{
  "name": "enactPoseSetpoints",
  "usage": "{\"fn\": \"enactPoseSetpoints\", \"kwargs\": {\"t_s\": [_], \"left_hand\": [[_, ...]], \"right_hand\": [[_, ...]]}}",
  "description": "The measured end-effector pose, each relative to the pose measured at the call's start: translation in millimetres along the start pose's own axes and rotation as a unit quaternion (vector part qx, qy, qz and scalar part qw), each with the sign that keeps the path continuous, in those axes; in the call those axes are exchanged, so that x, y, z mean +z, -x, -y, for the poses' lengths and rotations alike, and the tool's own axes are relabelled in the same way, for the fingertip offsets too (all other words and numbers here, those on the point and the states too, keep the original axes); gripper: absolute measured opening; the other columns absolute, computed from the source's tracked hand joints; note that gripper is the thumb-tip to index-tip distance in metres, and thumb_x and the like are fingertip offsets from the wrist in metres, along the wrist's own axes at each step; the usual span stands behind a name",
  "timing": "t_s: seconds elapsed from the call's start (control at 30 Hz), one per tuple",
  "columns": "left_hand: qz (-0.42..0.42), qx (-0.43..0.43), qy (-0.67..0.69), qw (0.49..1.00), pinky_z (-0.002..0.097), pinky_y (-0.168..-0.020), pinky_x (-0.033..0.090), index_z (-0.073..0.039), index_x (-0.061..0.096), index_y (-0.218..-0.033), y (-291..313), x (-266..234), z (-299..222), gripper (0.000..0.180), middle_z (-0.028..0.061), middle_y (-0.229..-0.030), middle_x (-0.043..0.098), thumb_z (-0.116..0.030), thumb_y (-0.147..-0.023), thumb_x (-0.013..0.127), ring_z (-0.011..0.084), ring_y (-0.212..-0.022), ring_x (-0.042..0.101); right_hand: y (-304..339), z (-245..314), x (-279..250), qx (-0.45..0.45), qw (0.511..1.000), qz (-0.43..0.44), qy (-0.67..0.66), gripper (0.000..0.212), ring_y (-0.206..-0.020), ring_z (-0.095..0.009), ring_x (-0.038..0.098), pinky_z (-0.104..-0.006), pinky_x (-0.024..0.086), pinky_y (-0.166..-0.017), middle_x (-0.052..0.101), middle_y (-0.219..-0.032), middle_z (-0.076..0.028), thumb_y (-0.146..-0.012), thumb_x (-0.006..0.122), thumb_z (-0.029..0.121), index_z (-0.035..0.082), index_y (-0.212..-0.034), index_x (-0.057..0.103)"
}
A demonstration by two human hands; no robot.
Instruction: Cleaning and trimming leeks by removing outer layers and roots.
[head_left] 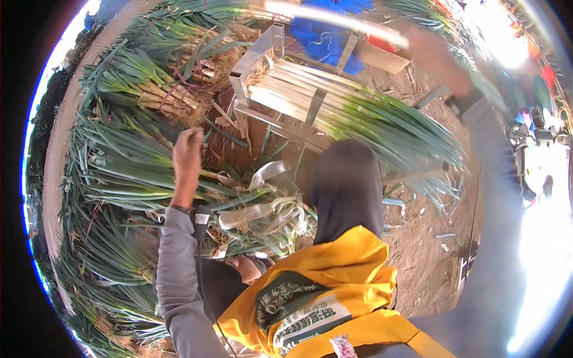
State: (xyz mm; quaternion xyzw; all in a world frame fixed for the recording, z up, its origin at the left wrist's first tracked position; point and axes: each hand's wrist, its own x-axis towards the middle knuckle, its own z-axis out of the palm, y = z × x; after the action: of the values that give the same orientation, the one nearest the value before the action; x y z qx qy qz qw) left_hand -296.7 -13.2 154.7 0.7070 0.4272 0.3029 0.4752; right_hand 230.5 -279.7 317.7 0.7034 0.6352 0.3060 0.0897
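My right hand point(439, 62), smeared by motion, is raised at the upper right and closed around a long green onion point(340, 19). Its pale stalk stretches left of the hand; its green leaves trail behind the wrist. Below it, a metal rack point(240, 89) cradles a stack of long green onions point(346, 104), roots at the left and leaves hanging over at the right. My left hand point(188, 149) hovers over the piles with its fingers curled; whether they hold anything is hidden. Tied bundles of green onions point(161, 95) lie just beyond it.
More green onions point(113, 173) heap along the left side. Peeled scraps point(280, 212) litter the ground by my knee point(349, 185). Blue plastic point(325, 36) and a cardboard piece point(382, 56) lie behind the rack. A yellow apron point(358, 256) covers my lap. Bare soil point(418, 256) shows at the right.
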Motion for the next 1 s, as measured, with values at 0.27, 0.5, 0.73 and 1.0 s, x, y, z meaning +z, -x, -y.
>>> {"fn": "enactPoseSetpoints", "kwargs": {"t_s": [0.27,0.5,0.73,1.0], "left_hand": [[0.144,0.258,-0.179,0.938,0.0442,-0.091,0.051,-0.002,0.066,-0.118,-107.2,213.7,-14.2,0.03,0.0201,-0.116,0.065,-0.021,-0.094,0.066,0.0386,-0.105,0.063],[0.15,0.333,-0.311,0.877,0.0473,-0.092,0.049,-0.004,0.06,-0.127,-189.6,332.9,12.1,0.039,0.0147,-0.116,0.054,-0.025,-0.095,0.065,0.0368,-0.106,0.057],[0.108,0.381,-0.357,0.846,0.0427,-0.086,0.054,-0.004,0.063,-0.125,-223.4,363.8,40.2,0.038,0.0129,-0.108,0.053,-0.028,-0.097,0.064,0.0319,-0.098,0.057],[0.133,0.345,-0.31,0.876,0.0456,-0.088,0.052,-0.008,0.068,-0.121,-222.4,359.4,37.3,0.033,0.0162,-0.106,0.053,-0.027,-0.094,0.069,0.0352,-0.098,0.058]], "right_hand": [[57.1,55.3,163.7,0.004,0.982,0.18,-0.066,0.011,-0.082,-0.029,0.066,-0.0441,0.052,-0.066,0.062,-0.089,-0.013,-0.085,0.057,0.012,0.004,-0.092,0.062],[42.6,69.0,238.4,-0.019,0.965,0.116,-0.236,0.018,-0.09,-0.033,0.063,-0.0467,0.051,-0.077,0.059,-0.095,-0.013,-0.086,0.066,0.018,0.004,-0.097,0.061],[47.0,83.8,267.5,0.112,0.882,0.152,-0.432,0.029,-0.096,-0.033,0.06,-0.043,0.049,-0.081,0.061,-0.098,-0.015,-0.09,0.07,0.023,0.001,-0.108,0.066],[57.0,85.8,291.6,0.149,0.813,0.201,-0.526,0.032,-0.095,-0.029,0.059,-0.0387,0.046,-0.086,0.061,-0.098,-0.017,-0.094,0.068,0.027,-0.003,-0.106,0.065]]}}
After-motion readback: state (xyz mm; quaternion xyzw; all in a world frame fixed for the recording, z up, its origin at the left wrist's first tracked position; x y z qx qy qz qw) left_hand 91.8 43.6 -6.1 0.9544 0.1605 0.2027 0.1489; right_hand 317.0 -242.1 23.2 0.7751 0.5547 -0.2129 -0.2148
